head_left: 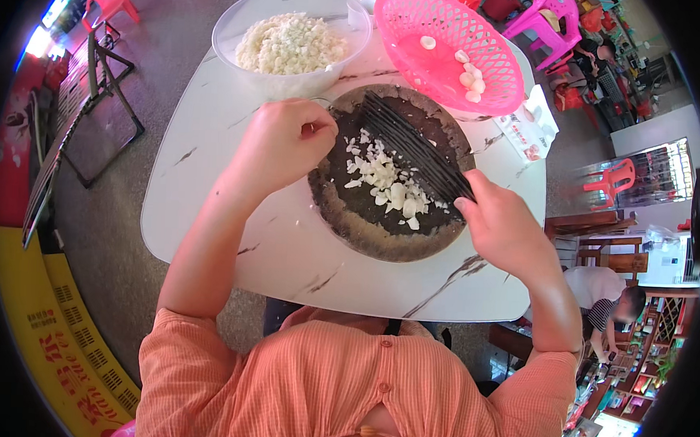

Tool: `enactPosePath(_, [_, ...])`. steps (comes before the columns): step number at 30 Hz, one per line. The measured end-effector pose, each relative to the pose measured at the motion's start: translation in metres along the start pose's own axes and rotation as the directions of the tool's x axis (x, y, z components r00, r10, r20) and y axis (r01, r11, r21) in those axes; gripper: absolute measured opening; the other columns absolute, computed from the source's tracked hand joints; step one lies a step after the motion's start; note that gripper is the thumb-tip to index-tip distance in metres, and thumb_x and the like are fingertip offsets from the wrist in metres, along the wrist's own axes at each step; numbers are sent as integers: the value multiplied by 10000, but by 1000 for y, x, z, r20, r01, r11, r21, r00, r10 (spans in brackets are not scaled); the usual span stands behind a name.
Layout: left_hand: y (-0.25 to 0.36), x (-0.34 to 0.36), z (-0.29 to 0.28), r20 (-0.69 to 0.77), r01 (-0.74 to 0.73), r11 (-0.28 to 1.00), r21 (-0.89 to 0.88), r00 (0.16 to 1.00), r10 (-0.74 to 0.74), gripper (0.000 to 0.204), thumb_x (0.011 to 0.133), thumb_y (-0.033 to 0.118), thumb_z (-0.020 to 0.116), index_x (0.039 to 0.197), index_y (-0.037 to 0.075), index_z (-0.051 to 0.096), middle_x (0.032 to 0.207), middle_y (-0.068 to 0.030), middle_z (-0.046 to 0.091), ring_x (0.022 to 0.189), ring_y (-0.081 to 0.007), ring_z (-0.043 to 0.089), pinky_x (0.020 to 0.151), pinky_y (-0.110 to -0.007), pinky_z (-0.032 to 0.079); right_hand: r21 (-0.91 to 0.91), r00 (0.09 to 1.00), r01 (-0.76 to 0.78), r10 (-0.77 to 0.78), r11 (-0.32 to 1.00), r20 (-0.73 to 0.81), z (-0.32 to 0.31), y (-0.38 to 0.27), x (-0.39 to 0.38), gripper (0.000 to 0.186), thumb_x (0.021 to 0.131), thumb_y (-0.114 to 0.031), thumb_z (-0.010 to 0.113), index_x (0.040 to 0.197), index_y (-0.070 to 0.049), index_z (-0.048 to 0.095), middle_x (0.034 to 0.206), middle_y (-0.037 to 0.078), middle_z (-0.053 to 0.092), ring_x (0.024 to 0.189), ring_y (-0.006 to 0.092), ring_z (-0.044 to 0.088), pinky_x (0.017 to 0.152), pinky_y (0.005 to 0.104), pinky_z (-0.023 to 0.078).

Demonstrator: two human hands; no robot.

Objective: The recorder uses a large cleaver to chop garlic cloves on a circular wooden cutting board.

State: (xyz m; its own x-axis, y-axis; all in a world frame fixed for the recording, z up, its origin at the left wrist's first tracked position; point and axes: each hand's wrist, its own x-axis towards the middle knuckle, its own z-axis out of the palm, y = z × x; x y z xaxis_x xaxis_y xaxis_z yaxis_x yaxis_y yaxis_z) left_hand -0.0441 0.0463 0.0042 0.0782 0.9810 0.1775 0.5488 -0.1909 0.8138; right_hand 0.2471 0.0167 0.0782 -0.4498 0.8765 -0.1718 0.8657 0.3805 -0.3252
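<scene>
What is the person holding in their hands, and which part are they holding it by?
The right hand grips the handle end of a dark cleaver over the round chopping board. The left hand is curled at the board's edge; whether it holds anything cannot be told.

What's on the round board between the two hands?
In the head view, a pile of chopped white pieces lies on the dark round board between the left hand and the right hand, which holds black blades.

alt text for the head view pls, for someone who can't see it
A person's right hand holds a dark multi-bladed chopper over chopped garlic on a round dark board; the left hand rests at the board's edge. Behind stand a bowl of minced garlic and a pink basket.
</scene>
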Motion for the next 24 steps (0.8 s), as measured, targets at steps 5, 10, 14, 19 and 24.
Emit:
enactPosePath(5, [2,0,1,-23,-3,1000,-11,1000,3,133,834,86,683,901,-22,723,814,-91,687,687,-150,616,673,-299,510,-13,998,-29,28,1000,-55,0,7,0,254,957,-127,550,1149,19,467,898,294,627,881,494,604,740,560,457])
enactPosePath(10, [-2,-1,-1,-20,5,1000,14,1000,-4,131,836,88,685,902,-19,724,820,-90,690,694,-141,618,679,-300,515,58,995,-94,95,994,-5,-11,3,2,256,955,-127,555,1149,22,479,901,291,631,875,490,608,738,557,457])
enactPosePath(14, [3,2,0,-29,19,1000,-4,999,-19,130,835,90,687,900,-16,724,842,-93,692,700,-142,622,681,-298,517,18,998,-50,51,999,-35,2,11,-1,254,953,-122,555,1147,27,487,874,284,635,858,491,609,727,557,457])
enactPosePath(19, [-4,1,0,-42,10,1000,27,999,-9,135,832,91,686,903,-17,724,847,-102,696,703,-148,630,683,-299,520,47,998,-54,53,997,16,-12,2,-2,256,949,-118,556,1151,23,484,878,284,633,856,488,608,720,549,458])
enactPosePath(24, [-6,3,-2,-65,14,999,32,998,-12,143,827,92,685,910,-17,726,845,-104,702,700,-152,634,683,-299,520,-21,1000,22,-23,1000,-6,-5,7,-3,257,946,-115,559,1152,22,489,898,287,629,865,483,608,719,546,461])
